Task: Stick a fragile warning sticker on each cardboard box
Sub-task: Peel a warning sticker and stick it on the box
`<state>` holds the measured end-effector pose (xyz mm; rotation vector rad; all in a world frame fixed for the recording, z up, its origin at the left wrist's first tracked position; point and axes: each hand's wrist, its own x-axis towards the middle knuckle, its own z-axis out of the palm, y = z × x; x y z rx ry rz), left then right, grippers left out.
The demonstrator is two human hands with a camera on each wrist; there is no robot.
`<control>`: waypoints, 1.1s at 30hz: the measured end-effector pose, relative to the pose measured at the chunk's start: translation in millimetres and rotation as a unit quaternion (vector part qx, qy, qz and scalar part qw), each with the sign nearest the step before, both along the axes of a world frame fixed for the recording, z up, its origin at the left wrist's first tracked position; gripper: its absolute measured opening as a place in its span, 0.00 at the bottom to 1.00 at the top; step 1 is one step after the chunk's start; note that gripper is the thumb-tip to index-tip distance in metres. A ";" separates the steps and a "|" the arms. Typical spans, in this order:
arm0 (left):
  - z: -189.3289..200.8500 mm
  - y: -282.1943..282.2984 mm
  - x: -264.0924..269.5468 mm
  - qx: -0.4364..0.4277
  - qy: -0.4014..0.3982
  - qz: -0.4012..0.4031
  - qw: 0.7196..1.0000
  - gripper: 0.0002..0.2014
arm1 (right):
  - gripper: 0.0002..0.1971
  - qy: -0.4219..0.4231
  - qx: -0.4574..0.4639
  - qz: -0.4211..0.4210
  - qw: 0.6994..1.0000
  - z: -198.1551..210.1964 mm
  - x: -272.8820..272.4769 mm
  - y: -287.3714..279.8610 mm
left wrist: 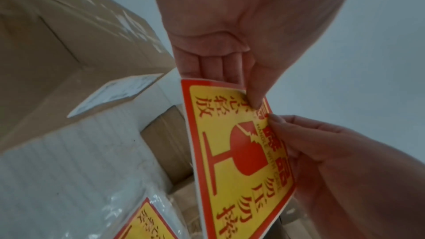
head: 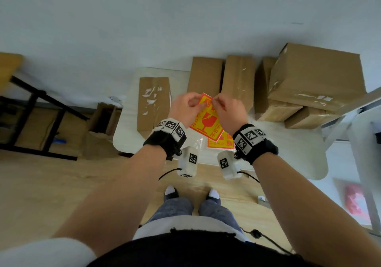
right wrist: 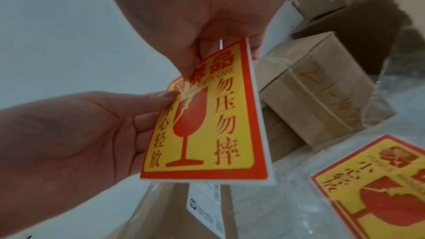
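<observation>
Fragile sticker (head: 206, 120) held in the air above the white table (head: 288, 155), left hand (head: 186, 109) pinching its top corner, right hand (head: 228, 112) pinching the same corner just beside, more stickers (head: 221, 143) on the table below, cardboard boxes (head: 237, 83) at the table's far side

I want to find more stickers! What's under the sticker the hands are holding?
Below the held fragile sticker, more fragile stickers lie in a clear plastic bag on the white table. The held sticker and the right hand cover part of them, so their number stays hidden.
</observation>
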<state>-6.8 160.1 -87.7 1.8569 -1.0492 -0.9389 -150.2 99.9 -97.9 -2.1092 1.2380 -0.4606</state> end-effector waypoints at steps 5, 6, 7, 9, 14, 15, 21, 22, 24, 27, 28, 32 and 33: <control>5.4 10.2 30.4 0.013 0.037 0.042 0.998 0.09 | 0.08 -0.005 -0.019 -0.004 1.000 5.5 32.2 5.5; 6.2 12.2 35.1 0.017 0.046 0.046 0.998 0.08 | 0.06 -0.013 -0.031 -0.013 0.999 6.0 37.5 6.8; 6.6 13.5 40.0 0.017 0.056 0.053 0.997 0.06 | 0.05 -0.027 -0.041 -0.026 0.998 6.0 42.4 7.5; 7.2 16.0 50.0 0.014 0.077 0.078 0.994 0.05 | 0.09 -0.052 -0.072 -0.051 0.995 6.7 51.3 9.5; 1.8 23.3 79.2 0.009 0.104 0.129 0.986 0.10 | 0.12 -0.061 -0.137 -0.046 0.988 8.8 79.5 18.7; 1.0 25.6 84.5 0.010 0.107 0.133 0.985 0.10 | 0.12 -0.053 -0.142 -0.041 0.988 9.1 86.5 22.1; 2.7 35.4 114.8 -0.009 0.163 0.145 0.976 0.10 | 0.21 -0.040 -0.112 -0.090 0.989 9.1 123.0 40.4; 3.0 36.6 119.8 -0.011 0.169 0.150 0.974 0.11 | 0.24 -0.041 -0.080 -0.109 0.990 9.3 127.5 41.5; 3.4 39.1 129.0 -0.011 0.175 0.151 0.973 0.13 | 0.29 -0.061 0.024 -0.152 0.986 10.3 135.5 42.6; 2.4 42.0 139.6 -0.003 0.185 0.132 0.974 0.16 | 0.23 -0.116 0.118 -0.194 0.967 5.6 144.2 42.7; 3.2 43.1 142.2 0.001 0.190 0.127 0.974 0.17 | 0.19 -0.140 0.129 -0.203 0.960 4.5 146.1 43.2; 10.7 45.5 148.9 0.001 0.235 0.122 0.964 0.08 | 0.11 -0.167 0.117 -0.246 0.948 0.2 147.7 44.0; 12.3 45.8 149.7 0.003 0.245 0.114 0.963 0.07 | 0.10 -0.165 0.108 -0.256 0.947 -1.0 146.1 43.2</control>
